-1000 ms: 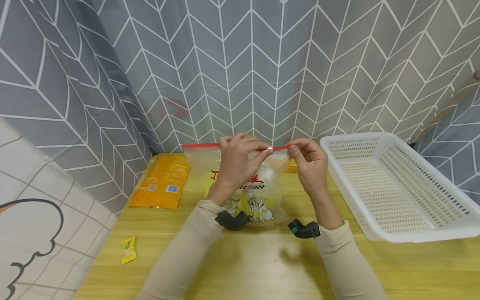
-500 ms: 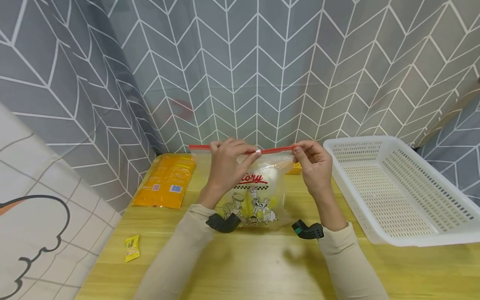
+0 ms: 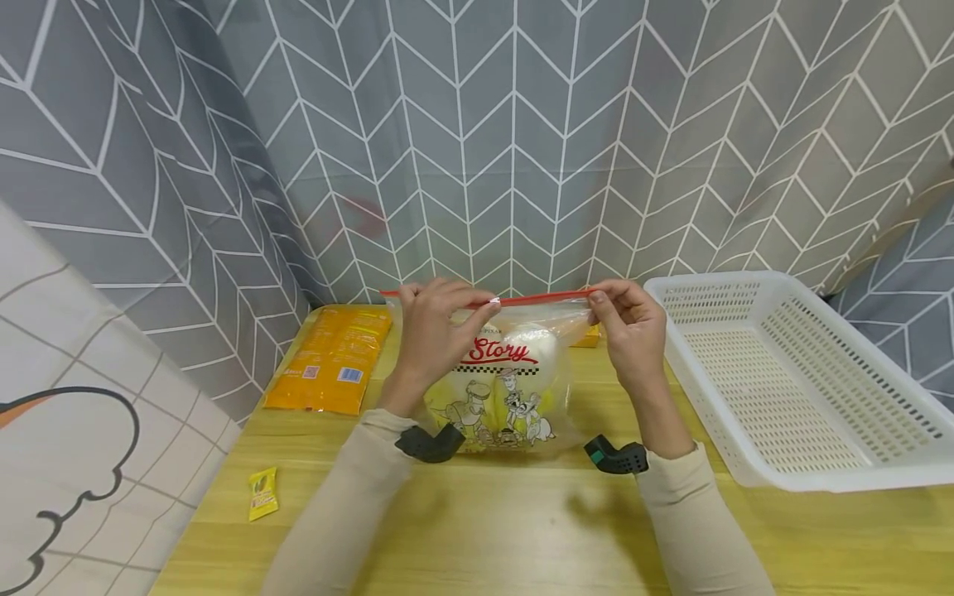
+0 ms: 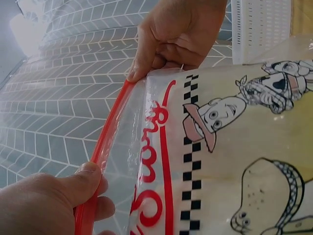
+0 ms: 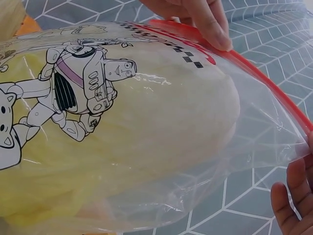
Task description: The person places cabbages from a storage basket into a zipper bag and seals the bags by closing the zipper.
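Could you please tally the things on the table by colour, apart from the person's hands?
Clear with red strip: 1, the zip bag pinched by left hand and right hand
Orange: 1, the packet
Yellow: 1, the small sachet
White: 1, the basket
Total: 4

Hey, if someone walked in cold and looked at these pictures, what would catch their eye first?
First, the clear zip bag with cartoon print and a red seal strip, held upright at the table's middle; the left hand and right hand pinch the strip from either side. A pale yellow cabbage fills it. To the right lies a white basket, to the left an orange packet.
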`<state>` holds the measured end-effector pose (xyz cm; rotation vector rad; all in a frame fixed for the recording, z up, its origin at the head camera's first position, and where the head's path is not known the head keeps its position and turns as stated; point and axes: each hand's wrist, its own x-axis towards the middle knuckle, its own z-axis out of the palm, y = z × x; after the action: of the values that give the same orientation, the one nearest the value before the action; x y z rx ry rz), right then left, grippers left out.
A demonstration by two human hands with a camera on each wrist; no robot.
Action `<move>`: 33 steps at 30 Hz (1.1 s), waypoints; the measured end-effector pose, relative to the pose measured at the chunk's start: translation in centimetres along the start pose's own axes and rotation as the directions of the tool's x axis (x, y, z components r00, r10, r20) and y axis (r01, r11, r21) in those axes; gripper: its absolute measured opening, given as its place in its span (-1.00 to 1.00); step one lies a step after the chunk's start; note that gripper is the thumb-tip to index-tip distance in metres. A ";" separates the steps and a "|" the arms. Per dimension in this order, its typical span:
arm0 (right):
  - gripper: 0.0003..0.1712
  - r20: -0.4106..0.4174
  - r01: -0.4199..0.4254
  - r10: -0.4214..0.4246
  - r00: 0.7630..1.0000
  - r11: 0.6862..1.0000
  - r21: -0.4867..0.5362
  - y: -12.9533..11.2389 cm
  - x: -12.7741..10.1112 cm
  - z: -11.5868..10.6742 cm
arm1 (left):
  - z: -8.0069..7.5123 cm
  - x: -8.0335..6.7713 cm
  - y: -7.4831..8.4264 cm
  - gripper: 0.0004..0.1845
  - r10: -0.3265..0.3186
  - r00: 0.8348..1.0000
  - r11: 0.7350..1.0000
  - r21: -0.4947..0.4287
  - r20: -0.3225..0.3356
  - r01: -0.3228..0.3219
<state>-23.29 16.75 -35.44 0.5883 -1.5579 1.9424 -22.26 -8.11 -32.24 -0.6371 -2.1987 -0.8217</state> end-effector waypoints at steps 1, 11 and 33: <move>-0.90 -0.003 -0.001 0.001 1.000 1.000 -0.002 0.0 0.0 -0.1 | 0.0 0.0 -0.1 -0.83 0.001 1.000 1.000 0.000 -0.002 -0.001; -0.76 -0.027 -0.012 0.013 1.000 1.000 0.008 0.1 0.1 -0.6 | -0.2 -0.4 -0.9 -0.84 -0.025 1.000 1.000 -0.004 -0.014 0.025; -0.80 -0.013 -0.028 0.027 1.000 0.998 -0.052 0.4 0.3 -0.9 | -1.0 -1.8 -2.1 -0.84 -0.092 0.994 0.996 -0.016 -0.061 0.091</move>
<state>-23.74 17.60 -35.70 0.5351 -1.6123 1.9159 -22.04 -10.62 -33.78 -0.5133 -2.1814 -0.8922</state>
